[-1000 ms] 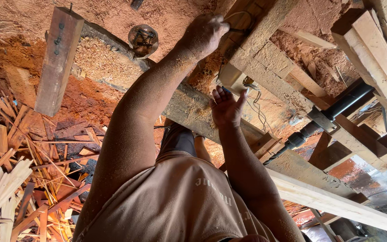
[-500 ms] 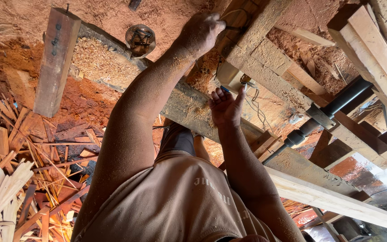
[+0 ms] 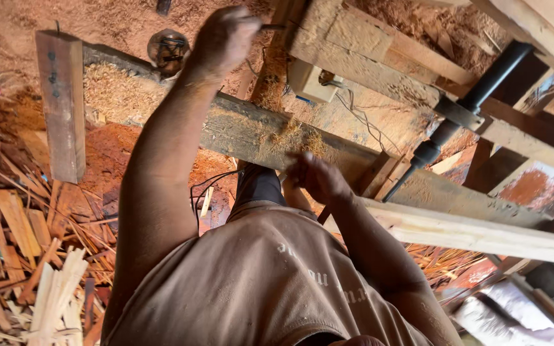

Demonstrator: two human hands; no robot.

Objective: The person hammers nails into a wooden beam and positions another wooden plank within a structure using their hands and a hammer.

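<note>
The left hand (image 3: 222, 38) reaches far forward, with its fingers closed around a thin dark rod (image 3: 272, 27) that sticks out toward a sawdust-covered wooden beam (image 3: 367, 48). What kind of tool the rod is, the picture does not show. The right hand (image 3: 318, 179) is much nearer to the body. It is blurred, and the fingers seem loosely curled at the edge of a long grey plank (image 3: 245, 131); whether it grips something cannot be told. A small heap of wood shavings (image 3: 296, 138) lies on this plank, just beside the right hand.

Under the beam sits a pale electrical box (image 3: 309, 80), and thin wires (image 3: 360, 115) hang from it. A black pipe (image 3: 476, 96) runs diagonally at the right. On the red ground at the left lie a short board with nails (image 3: 62, 106), a round metal object (image 3: 167, 48) and many wood scraps (image 3: 27, 256).
</note>
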